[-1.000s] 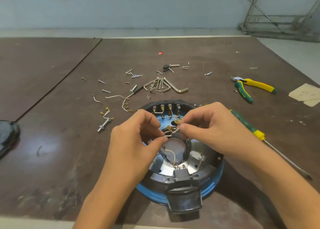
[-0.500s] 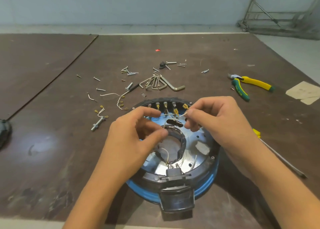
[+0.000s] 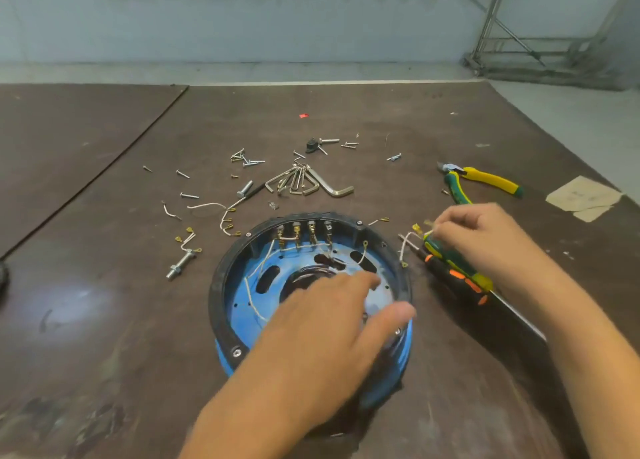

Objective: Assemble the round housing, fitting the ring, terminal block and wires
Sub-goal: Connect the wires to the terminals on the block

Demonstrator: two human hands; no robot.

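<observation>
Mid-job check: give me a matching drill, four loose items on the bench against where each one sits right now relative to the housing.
Things:
1. hex keys
2. pliers
3. bolt
4. green-handled screwdriver

Places:
A. left of the round housing, lying on the table
B. far right, beyond the right hand
C. close to the housing's right side, by the right hand that pinches a wire
D. behind the housing, in a cluster mid-table

Pairs: 1-D, 2-B, 3-A, 4-C.
</observation>
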